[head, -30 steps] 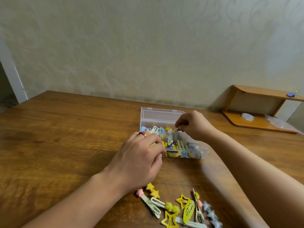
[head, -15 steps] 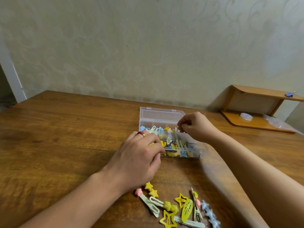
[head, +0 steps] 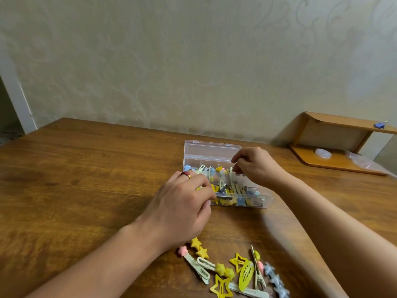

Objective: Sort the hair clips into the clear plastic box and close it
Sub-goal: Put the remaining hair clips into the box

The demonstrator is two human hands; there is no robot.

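Observation:
The clear plastic box (head: pixel 267 200) stands open on the wooden table (head: pixel 86 179), its lid (head: pixel 211 149) tilted back. Its compartments hold several yellow, blue and pale green hair clips. My left hand (head: pixel 182 208), with a red ring, curls its fingers over the box's front left corner and holds it. My right hand (head: pixel 256 166) hovers above the back compartments and pinches a pale green clip (head: pixel 231 170) between thumb and fingertips. A pile of loose hair clips (head: pixel 238 274) lies near the table's front edge, below my left wrist.
A small wooden shelf (head: pixel 335 162) stands on the table at the back right, with a white round object (head: pixel 322 152) and a plastic bag on it. A patterned wall runs behind the table. A doorway shows at far left.
My right hand has drifted slightly right over the box's back compartments. My left hand stays on the box's front corner.

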